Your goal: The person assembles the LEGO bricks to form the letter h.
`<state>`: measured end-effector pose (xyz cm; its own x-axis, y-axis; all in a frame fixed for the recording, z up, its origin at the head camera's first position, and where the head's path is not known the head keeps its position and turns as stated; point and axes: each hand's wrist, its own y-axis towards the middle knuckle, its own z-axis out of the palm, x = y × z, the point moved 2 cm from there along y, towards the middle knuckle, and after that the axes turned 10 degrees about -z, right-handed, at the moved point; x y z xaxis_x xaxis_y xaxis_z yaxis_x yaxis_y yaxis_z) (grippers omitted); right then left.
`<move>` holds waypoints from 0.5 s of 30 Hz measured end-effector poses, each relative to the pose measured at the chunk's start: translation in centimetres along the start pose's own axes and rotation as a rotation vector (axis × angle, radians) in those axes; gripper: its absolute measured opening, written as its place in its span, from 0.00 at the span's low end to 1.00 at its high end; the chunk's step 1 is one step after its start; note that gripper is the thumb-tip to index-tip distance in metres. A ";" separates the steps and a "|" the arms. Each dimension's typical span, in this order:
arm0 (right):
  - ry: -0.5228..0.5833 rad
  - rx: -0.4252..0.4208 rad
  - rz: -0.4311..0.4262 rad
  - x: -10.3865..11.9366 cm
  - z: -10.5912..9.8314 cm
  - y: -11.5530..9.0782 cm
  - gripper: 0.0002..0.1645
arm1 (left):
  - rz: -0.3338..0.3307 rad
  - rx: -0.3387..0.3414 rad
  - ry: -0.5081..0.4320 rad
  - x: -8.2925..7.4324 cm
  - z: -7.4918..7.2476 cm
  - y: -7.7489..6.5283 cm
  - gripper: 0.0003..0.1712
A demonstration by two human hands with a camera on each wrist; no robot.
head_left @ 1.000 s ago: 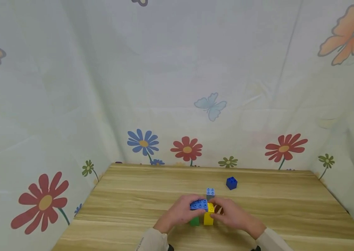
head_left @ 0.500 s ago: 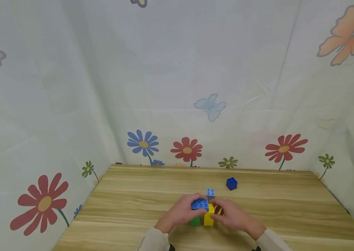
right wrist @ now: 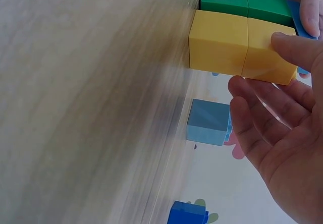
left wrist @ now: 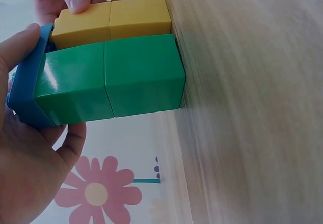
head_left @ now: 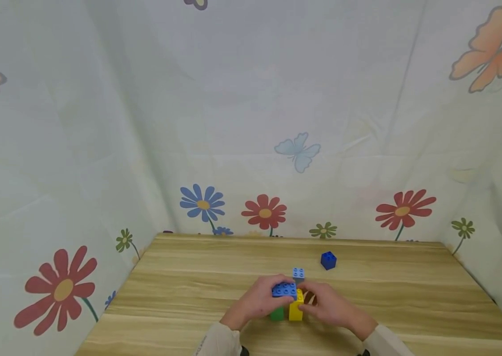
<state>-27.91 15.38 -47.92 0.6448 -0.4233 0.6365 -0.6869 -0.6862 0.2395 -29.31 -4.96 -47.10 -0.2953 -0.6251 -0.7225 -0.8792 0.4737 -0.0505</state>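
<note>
My left hand (head_left: pixel 257 299) grips a blue eight-stud toy brick (head_left: pixel 284 290), thumb on the near side and fingers on the far side. Under the left part of that brick stands a stack of two green bricks (left wrist: pixel 111 80). Close beside it rises an equally tall stack of two yellow bricks (right wrist: pixel 222 42), and the blue brick's right end overlaps its top in the head view. With thumb and fingers, my right hand (head_left: pixel 331 304) pinches the upper yellow brick from the right. Some yellow studs show at the blue brick's right end.
A light blue brick (head_left: pixel 298 274) stands on the wooden table (head_left: pixel 215 262) just behind the stacks. Farther back and to the right sits a dark blue brick (head_left: pixel 328 260). A curtain (head_left: pixel 233 99) printed with flowers and butterflies encloses the table's back and sides.
The blue brick in my left hand has shifted very slightly right, toward the yellow stack. My right hand keeps its pinch in nearly the same place.
</note>
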 end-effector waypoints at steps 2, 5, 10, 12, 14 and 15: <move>-0.001 0.002 0.002 0.1 0.0 0.0 0.20 | 0.000 0.000 0.002 0.0 0.0 0.0 0.23; 0.002 0.007 0.011 0.1 0.0 0.1 0.20 | 0.007 0.000 0.011 -0.2 -0.1 0.0 0.23; 0.008 0.010 0.022 0.3 -0.1 0.1 0.20 | 0.008 0.003 0.015 -0.4 -0.2 -0.1 0.25; 0.008 0.012 0.025 0.3 -0.2 0.1 0.20 | 0.009 0.001 0.021 -0.5 -0.2 -0.1 0.25; 0.012 0.013 0.026 0.3 -0.2 0.1 0.20 | 0.012 -0.001 0.028 -0.5 -0.2 -0.1 0.25; 0.014 0.013 0.023 0.4 -0.2 0.1 0.21 | 0.013 -0.001 0.029 -0.5 -0.2 -0.2 0.25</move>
<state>-27.80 15.26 -47.56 0.6237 -0.4309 0.6522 -0.6971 -0.6841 0.2145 -29.10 -4.86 -46.56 -0.3178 -0.6365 -0.7027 -0.8756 0.4813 -0.0400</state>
